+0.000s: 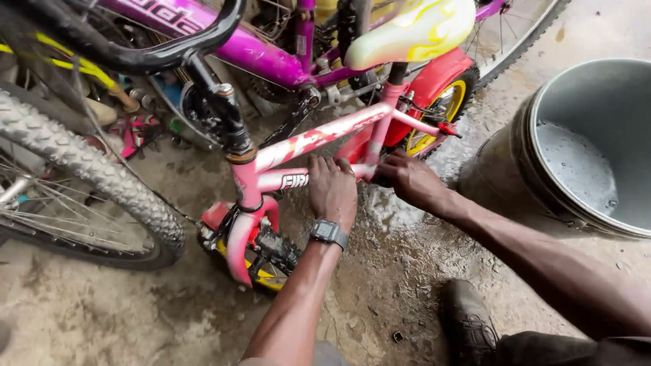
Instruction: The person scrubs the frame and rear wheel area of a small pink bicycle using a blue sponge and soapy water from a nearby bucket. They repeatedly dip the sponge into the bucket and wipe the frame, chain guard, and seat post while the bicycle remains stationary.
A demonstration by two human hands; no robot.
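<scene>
Left hand [332,190] wraps pink bike frame [319,139], fingers curled; right hand [412,179] pinches same frame's rear tube.

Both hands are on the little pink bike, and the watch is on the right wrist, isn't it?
Not quite. The head view shows the watch on the left wrist, behind the left hand. The rest holds: that hand and the right hand are both on the small pink bike.
</scene>
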